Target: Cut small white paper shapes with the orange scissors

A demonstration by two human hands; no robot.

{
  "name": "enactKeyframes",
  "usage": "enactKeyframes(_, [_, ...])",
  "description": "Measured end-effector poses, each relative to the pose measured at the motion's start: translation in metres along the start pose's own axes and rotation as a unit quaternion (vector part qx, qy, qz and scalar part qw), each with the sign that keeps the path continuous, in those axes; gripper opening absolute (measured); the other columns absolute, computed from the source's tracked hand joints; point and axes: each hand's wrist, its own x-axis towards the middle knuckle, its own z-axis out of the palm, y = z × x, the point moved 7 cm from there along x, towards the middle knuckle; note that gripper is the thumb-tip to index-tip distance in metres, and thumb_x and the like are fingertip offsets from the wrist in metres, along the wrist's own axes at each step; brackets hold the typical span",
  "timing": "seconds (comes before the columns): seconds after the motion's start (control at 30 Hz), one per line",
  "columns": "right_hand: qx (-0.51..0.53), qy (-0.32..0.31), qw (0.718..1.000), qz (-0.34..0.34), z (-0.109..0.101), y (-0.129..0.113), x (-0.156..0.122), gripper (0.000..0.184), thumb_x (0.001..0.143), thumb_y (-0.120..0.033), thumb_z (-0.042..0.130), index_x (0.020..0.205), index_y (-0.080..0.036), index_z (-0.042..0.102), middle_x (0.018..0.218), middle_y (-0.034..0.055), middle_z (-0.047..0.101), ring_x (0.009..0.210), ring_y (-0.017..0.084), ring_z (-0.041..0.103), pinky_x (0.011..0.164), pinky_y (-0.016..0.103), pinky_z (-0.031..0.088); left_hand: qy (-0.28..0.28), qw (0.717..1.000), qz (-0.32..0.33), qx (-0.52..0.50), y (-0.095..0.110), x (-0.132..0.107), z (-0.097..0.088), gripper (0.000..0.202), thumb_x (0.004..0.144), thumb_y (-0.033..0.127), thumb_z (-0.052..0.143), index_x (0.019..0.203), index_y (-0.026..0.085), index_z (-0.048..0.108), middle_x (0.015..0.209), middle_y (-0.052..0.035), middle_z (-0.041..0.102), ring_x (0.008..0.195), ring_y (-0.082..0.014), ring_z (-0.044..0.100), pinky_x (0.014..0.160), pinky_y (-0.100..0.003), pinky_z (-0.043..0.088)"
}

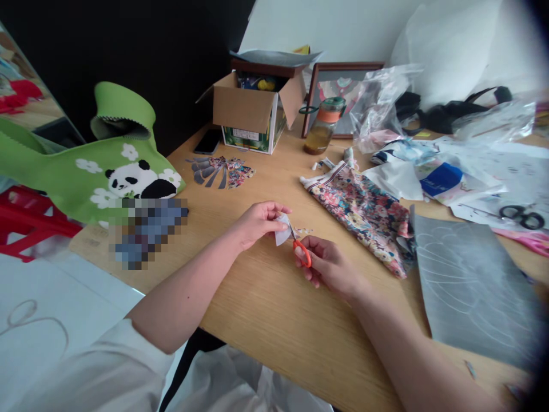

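Note:
My left hand (pixel 260 223) pinches a small whitish piece (pixel 281 233), paper or backed fabric, above the wooden table. In my right hand (pixel 325 260) is a pair of scissors (pixel 302 252) with orange handles, its blades at the right edge of that piece. Small snippets (pixel 305 230) lie on the table just beyond the blades. To the right rests a folded floral cloth (pixel 362 212). Farther back on the left, several cut petal-shaped pieces (pixel 223 171), grey and floral, are spread out like a fan.
Behind stand an open cardboard box (pixel 249 111), a phone (pixel 208 141) and a bottle of brown liquid (pixel 322 129). A green panda bag (pixel 128 166) is at the left. On the right lie a grey sheet with drawn lines (pixel 472 286) and black-handled scissors (pixel 522 217).

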Motion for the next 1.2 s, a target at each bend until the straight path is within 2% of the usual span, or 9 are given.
enactKeyframes(0.27, [-0.011, 0.007, 1.000, -0.001, -0.0011, -0.0001, 0.0003, 0.045, 0.069, -0.056, 0.079, 0.074, -0.019, 0.054, 0.056, -0.0069, 0.050, 0.041, 0.006, 0.044, 0.033, 0.017, 0.033, -0.001, 1.000, 0.003, -0.007, 0.0005, -0.0006, -0.0004, 0.037, 0.067, 0.009, 0.070, 0.103, 0.011, 0.063, 0.079, -0.0018, 0.064, 0.065, -0.0099, 0.060, 0.061, -0.024, 0.044])
enactKeyframes(0.53, [-0.024, 0.008, 1.000, -0.004, -0.0014, -0.0003, 0.0008, 0.047, 0.071, -0.060, 0.076, 0.073, -0.020, 0.053, 0.051, -0.0074, 0.050, 0.039, 0.006, 0.042, 0.034, 0.018, 0.032, 0.005, 1.000, -0.004, -0.003, 0.0011, -0.0012, -0.0018, 0.036, 0.068, 0.009, 0.070, 0.104, 0.012, 0.062, 0.082, -0.0037, 0.066, 0.066, -0.0104, 0.061, 0.061, -0.024, 0.045])
enactKeyframes(0.7, [-0.043, 0.004, 0.999, -0.003, -0.0007, -0.0017, 0.0002, 0.049, 0.073, -0.065, 0.072, 0.073, -0.020, 0.052, 0.048, -0.0068, 0.052, 0.037, 0.006, 0.041, 0.034, 0.018, 0.032, 0.004, 1.000, -0.006, -0.009, 0.0003, 0.0000, -0.0031, 0.038, 0.070, 0.010, 0.069, 0.106, 0.012, 0.060, 0.080, -0.0032, 0.066, 0.066, -0.0135, 0.065, 0.061, -0.026, 0.047])
enactKeyframes(0.9, [-0.037, 0.007, 0.999, -0.004, -0.0008, -0.0017, -0.0002, 0.049, 0.073, -0.064, 0.073, 0.073, -0.020, 0.052, 0.049, -0.0068, 0.051, 0.039, 0.006, 0.042, 0.035, 0.018, 0.033, 0.002, 1.000, -0.008, -0.012, 0.0008, -0.0005, -0.0022, 0.039, 0.070, 0.011, 0.069, 0.107, 0.012, 0.059, 0.079, -0.0024, 0.065, 0.063, -0.0160, 0.067, 0.062, -0.030, 0.050])
enactKeyframes(1.2, [-0.009, 0.010, 1.000, 0.000, -0.0006, -0.0015, -0.0005, 0.048, 0.068, -0.060, 0.078, 0.073, -0.019, 0.054, 0.055, -0.0064, 0.050, 0.042, 0.007, 0.044, 0.034, 0.018, 0.034, 0.006, 1.000, 0.001, 0.006, -0.0002, 0.0005, -0.0033, 0.037, 0.069, 0.012, 0.071, 0.105, 0.012, 0.063, 0.082, -0.0033, 0.066, 0.070, -0.0121, 0.063, 0.064, -0.025, 0.046])
